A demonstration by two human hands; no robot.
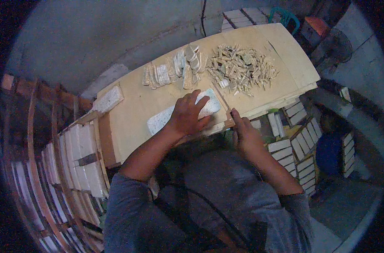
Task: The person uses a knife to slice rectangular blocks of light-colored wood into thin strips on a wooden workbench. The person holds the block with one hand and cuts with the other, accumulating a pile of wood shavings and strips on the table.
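A pale, speckled slab [158,120] with rounded corners, which looks like tempeh, lies flat on the tabletop. My left hand [187,111] grips it from above, fingers over the far edge and thumb toward the right end. Closed round a knife [222,98], my right hand [244,130] is at the table's near edge. The thin blade points away from me, close beside the slab's right end. Beyond the slab stand rows of thin slices [162,75], some leaning on each other. To their right is a heap of narrow offcut strips [244,67].
The light wooden tabletop [132,109] runs along a grey wall. Another slab [108,99] lies at its left end. Racks with pale blocks [80,143] stand at left. More stacked blocks [303,139] sit low at right, near a blue container [329,152] and a fan [337,44].
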